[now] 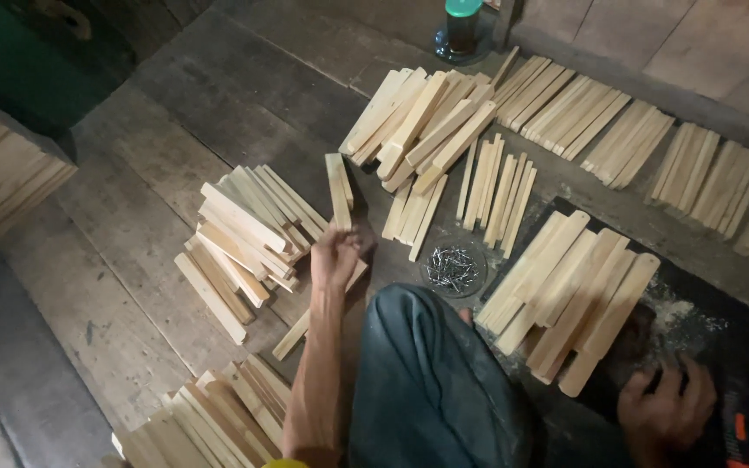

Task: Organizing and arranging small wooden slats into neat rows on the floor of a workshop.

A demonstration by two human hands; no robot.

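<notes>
A bent knee in worn blue-grey denim fills the bottom of the view. To its left the left hand reaches forward on a bare arm, its fingers pressed together around the lower end of a short pale wooden slat, which stands nearly upright above the floor. A second slat lies slantwise on the floor under that wrist. The right hand rests low on a dark mat dusted with sawdust, fingers spread flat and holding nothing.

The floor is of rough grey planks with open seams. Flat, straight-cut slats of light raw wood lie all about: a loose heap just left of the held slat, a jumbled pile beyond it, neat bundled rows along the far side, and broader round-ended pieces on the mat. Between knee and piles sits a small round dish of shiny metal nails. A green-capped dark bottle stands at the far edge.
</notes>
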